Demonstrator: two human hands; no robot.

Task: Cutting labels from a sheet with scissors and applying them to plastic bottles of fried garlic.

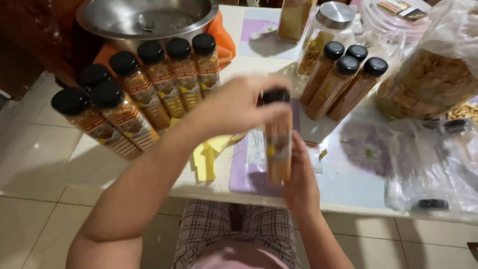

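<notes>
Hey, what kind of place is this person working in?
Probably a home kitchen or dining area used for small-batch food packing: rows of black-capped filled bottles on a table with a floral cover, a steel bowl, and a tiled floor.

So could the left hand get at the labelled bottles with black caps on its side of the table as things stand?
Probably yes. The left hand is at the cap of the held bottle, and the labelled bottles stand in an open group just beside it, with nothing between. It would have to let go first.
</notes>
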